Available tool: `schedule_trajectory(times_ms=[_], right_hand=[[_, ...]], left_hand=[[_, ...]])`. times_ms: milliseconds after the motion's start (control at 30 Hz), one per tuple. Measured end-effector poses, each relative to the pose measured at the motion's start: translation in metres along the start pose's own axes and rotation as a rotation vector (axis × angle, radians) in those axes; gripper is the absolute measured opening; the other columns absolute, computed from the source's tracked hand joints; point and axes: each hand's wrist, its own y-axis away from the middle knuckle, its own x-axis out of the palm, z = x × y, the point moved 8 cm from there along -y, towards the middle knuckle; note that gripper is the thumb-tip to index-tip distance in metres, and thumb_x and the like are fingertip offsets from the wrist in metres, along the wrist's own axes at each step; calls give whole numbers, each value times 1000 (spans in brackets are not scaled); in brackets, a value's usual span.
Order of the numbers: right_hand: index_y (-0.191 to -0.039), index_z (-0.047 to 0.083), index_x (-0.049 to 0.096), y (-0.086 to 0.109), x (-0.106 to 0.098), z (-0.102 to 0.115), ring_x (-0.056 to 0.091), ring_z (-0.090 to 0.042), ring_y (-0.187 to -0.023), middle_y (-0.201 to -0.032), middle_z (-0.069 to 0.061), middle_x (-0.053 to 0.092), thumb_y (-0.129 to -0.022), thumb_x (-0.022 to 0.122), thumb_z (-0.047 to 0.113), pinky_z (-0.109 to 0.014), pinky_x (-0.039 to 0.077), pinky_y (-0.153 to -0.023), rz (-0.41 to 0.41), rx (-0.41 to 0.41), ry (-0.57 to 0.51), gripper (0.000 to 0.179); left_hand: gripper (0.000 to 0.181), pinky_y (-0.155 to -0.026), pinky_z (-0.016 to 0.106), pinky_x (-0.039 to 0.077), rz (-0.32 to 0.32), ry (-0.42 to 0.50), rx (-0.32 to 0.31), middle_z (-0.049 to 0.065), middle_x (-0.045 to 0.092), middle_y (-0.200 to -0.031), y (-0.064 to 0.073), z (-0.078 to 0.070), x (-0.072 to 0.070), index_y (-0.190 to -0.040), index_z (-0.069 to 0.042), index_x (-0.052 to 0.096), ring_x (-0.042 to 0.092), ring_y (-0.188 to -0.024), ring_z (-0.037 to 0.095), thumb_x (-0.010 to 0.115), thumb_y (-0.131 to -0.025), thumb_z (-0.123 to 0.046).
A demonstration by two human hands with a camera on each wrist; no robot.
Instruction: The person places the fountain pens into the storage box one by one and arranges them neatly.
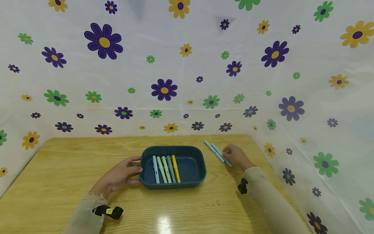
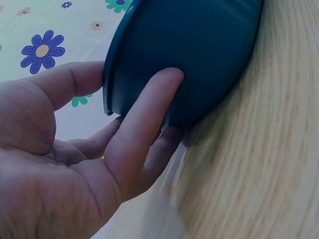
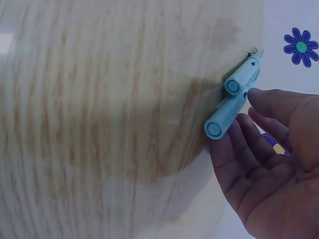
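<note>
A dark blue plastic box (image 1: 191, 186) stands on the table, a row of capped pens inside it. From left to right these are a light blue pen (image 1: 155, 169), two pale green pens (image 1: 161, 169), a grey-green pen (image 1: 171, 169) and a yellow pen (image 1: 176, 168). My left hand (image 1: 124, 172) rests its extended fingers against the box's left end, at the rim and outer wall. Right of the box, two light blue pens lie side by side. With thumb and fingers, my right hand (image 1: 237, 157) pinches the right-hand pen (image 3: 227, 117); the other pen (image 1: 214, 151) lies against it.
The wooden table (image 1: 73, 162) has its back and right edges against a white flower-patterned cloth (image 1: 131, 71). Small dark specks (image 1: 217, 203) mark the tabletop in front of the box. Each wrist wears a black strap-on device.
</note>
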Motion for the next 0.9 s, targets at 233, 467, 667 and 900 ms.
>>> schedule_trajectory(times_ms=[233,467,667,900], right_hand=[[-110,-1,70,0,1,-2,66,-31,-96,-110,-20,70,-100,67,15,-48,57,-84,33,6,1,19],[-103,1,67,-1,4,0,66,-30,-93,-109,-20,70,-101,65,11,-44,58,-78,47,11,16,11],[-103,0,65,3,4,5,66,-31,-93,-109,-21,69,-102,63,10,-45,58,-77,52,21,27,9],[-101,0,64,4,4,7,66,-31,-92,-108,-21,69,-101,63,9,-45,58,-76,44,13,42,9]], left_hand=[[72,-90,50,61,19,2,1,34,32,-156,-2,0,1,-163,-1,18,59,-126,34,59,-104,-9],[72,-90,50,61,3,0,-7,34,33,-156,-1,1,0,-163,-1,19,60,-126,35,60,-103,-10],[72,-91,50,60,5,-6,-3,34,32,-156,-1,1,0,-163,-1,19,59,-127,35,60,-104,-11],[73,-91,51,60,15,-9,3,36,31,-156,-1,-1,1,-162,1,18,59,-127,36,60,-103,-10]])
